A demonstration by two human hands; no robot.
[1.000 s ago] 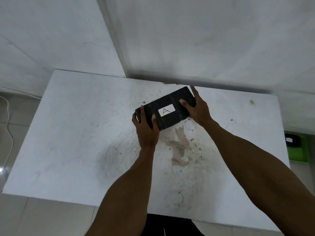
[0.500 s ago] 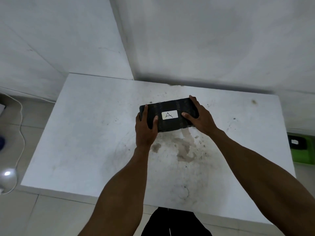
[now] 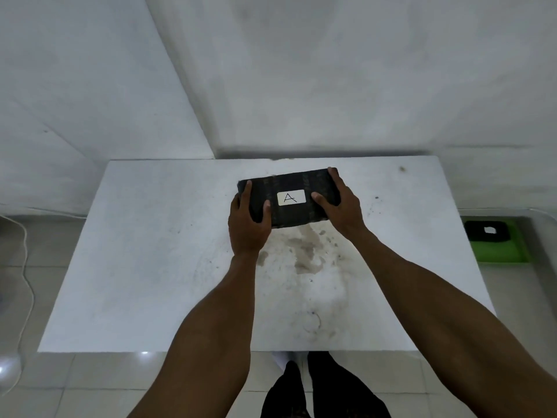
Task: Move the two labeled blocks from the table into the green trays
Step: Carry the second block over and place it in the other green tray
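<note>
A black block with a white label marked A (image 3: 291,184) is held over the far middle of the white table (image 3: 150,267). My left hand (image 3: 248,224) grips its left end, thumb on top. Its right end is clasped by my right hand (image 3: 343,206), fingers wrapped over the far edge. On the floor to the right of the table sits a green tray (image 3: 506,251), and in it lies a second black block (image 3: 486,232) with a white label whose mark I cannot read.
The table top has a brownish stain (image 3: 304,251) and dark specks near its middle. White walls meet in a corner behind the table. A white cable (image 3: 25,267) runs along the tiled floor at the left. My legs show below the table's near edge.
The block has turned from a slant to nearly square with the table while both hands kept hold of it. The view has shifted, so the table and green tray show more fully.
</note>
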